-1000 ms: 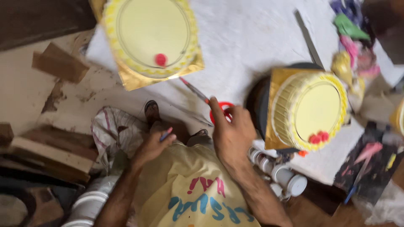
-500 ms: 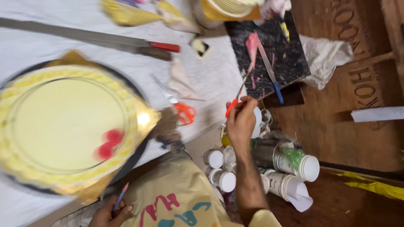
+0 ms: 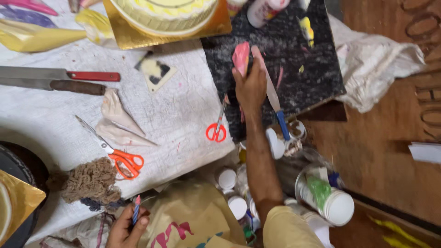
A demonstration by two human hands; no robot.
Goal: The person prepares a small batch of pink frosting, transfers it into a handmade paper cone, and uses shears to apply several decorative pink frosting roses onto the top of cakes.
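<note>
1. Head view: the right hand [image 3: 250, 87] reaches over the black board [image 3: 317, 69] at the far right of the surface [image 3: 183, 110], fingers closed round a pink piping bag [image 3: 240, 57]. The bag looks soft, light and likely greasy; best gripped at its twisted top.
2. A palette knife with a blue handle [image 3: 274, 102] lies just beside that hand; stiff, thin blade, so take it by the handle.
3. The left hand [image 3: 126, 227], at the near edge, pinches a small pink-and-blue stick [image 3: 136, 210].
4. Counted: two orange scissors [image 3: 217, 126] [image 3: 120, 156], two long knives [image 3: 59, 79], one yellow cake [image 3: 165, 14].
</note>
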